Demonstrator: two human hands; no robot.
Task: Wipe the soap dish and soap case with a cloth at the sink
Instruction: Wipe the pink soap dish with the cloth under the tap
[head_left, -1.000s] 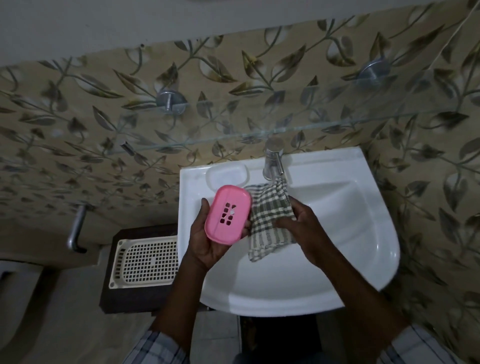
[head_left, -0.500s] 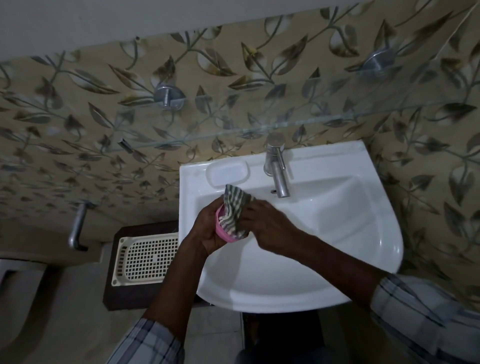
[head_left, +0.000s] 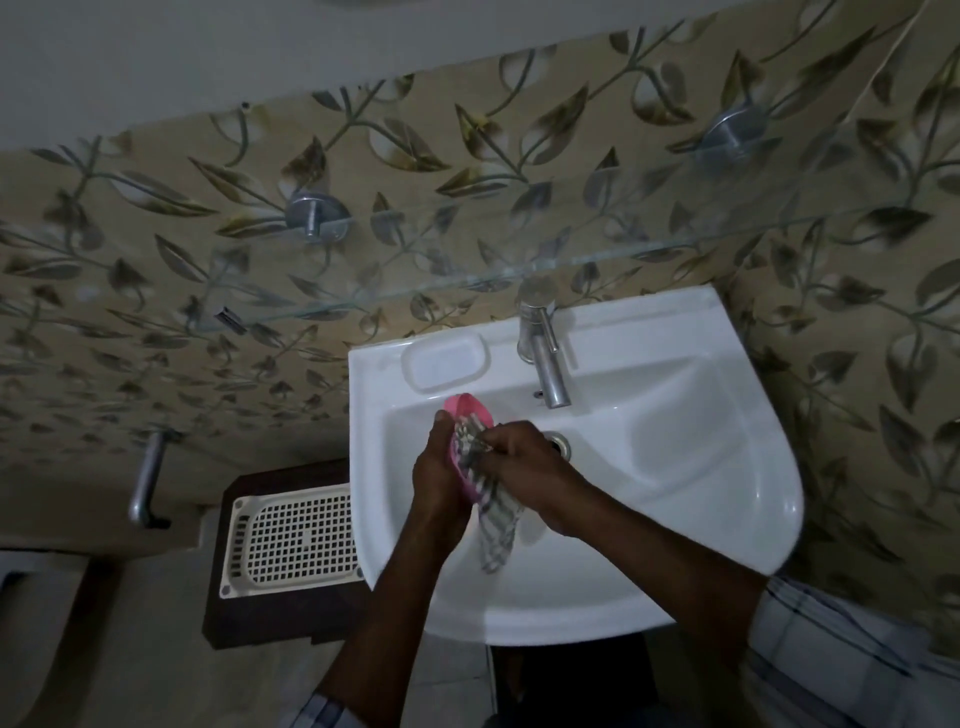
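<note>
A person at a white sink (head_left: 737, 519) holds a pink soap case (head_left: 469, 409) over the basin. The left hand (head_left: 441, 470) is wrapped around the case from its left side, and the case stands on edge with its far end showing above the fingers. The right hand (head_left: 524, 457) is bunched around a checked cloth (head_left: 496, 519) and presses it against the case's right face. The cloth's loose tail hangs down toward the near side of the basin.

A soap dish (head_left: 445, 362) moulded into the sink's far left rim lies just beyond the hands, apart from them. A metal tap (head_left: 545, 364) stands to its right, and the drain (head_left: 561, 442) shows just past the right hand's knuckles.

Left of the sink, a cream perforated tray (head_left: 291, 535) rests on a dark brown stand (head_left: 270, 618). A glass shelf (head_left: 467, 283) runs along the leaf-patterned wall (head_left: 156, 260) beyond the sink. Plaid sleeves show at the frame's near edge.
</note>
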